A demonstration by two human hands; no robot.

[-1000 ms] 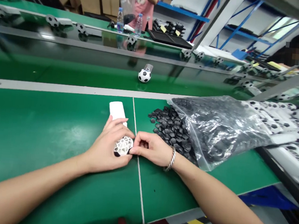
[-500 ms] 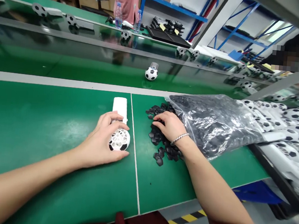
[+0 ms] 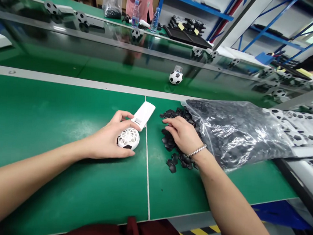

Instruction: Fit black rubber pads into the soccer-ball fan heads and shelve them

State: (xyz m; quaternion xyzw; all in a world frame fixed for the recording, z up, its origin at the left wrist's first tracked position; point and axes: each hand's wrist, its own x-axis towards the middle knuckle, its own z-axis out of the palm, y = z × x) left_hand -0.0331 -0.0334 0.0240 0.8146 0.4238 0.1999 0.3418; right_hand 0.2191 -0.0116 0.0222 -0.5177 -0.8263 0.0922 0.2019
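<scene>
My left hand (image 3: 113, 137) is closed around the round head of a white soccer-ball-patterned handheld fan (image 3: 128, 138), thumb on the near side and fingers on the far side. Its openwork white grille faces up, with black patches along the near rim. The flat white handle (image 3: 145, 113) points away and to the right, across the thin white line on the table. My right hand (image 3: 184, 135), with a twisted silver bracelet at the wrist, is over a pile of small black pentagon pieces (image 3: 167, 142). Its fingertips are drawn together; whatever is between them is hidden.
A clear plastic bag (image 3: 235, 132) of black pieces lies right of the pile. Beyond it, several soccer-ball-patterned fans (image 3: 307, 128) are stacked by a black tray (image 3: 299, 190). Past the pale table edge strip (image 3: 93, 84), one soccer-ball piece (image 3: 176, 77) sits on the shiny green conveyor.
The fan has turned clockwise in my left hand, its handle swinging to the right. My right hand stays over the black pieces. The camera view has shifted slightly.
</scene>
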